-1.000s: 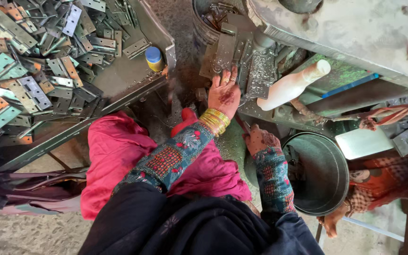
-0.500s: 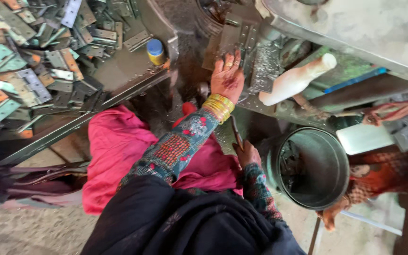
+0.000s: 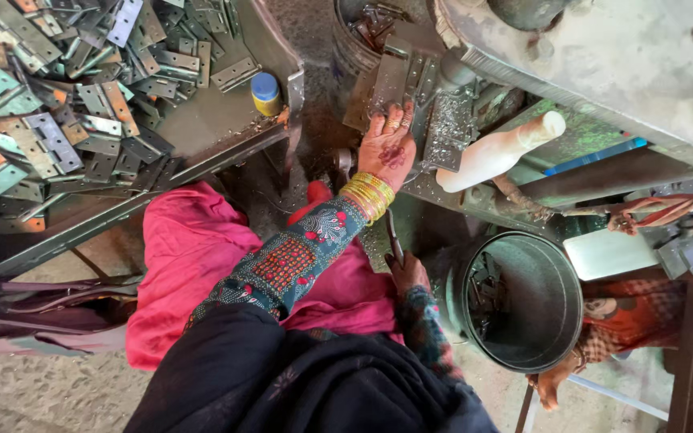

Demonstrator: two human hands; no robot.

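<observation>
My left hand (image 3: 387,148), with gold bangles at the wrist and rings on the fingers, reaches up to a machine bed. Its fingers lie flat on a grey metal hinge plate (image 3: 389,80) and hold it down there. Metal shavings (image 3: 447,128) cover the bed just right of the hand. My right hand (image 3: 407,273) is lower, beside my pink-clad lap, and is closed around a thin dark lever (image 3: 393,234) that rises toward the machine. Part of this hand is hidden by the patterned sleeve.
A metal tray (image 3: 202,132) at the left holds several loose hinges and a small blue-capped yellow bottle (image 3: 265,94). A white handle (image 3: 500,151) juts from the machine. A round metal bucket (image 3: 551,321) with a few parts stands at the right. Another person's hand (image 3: 551,385) shows beneath it.
My right hand has dropped slightly and closed on the dark lever. My left hand stays on the hinge plate at the machine. The view has shifted a little.
</observation>
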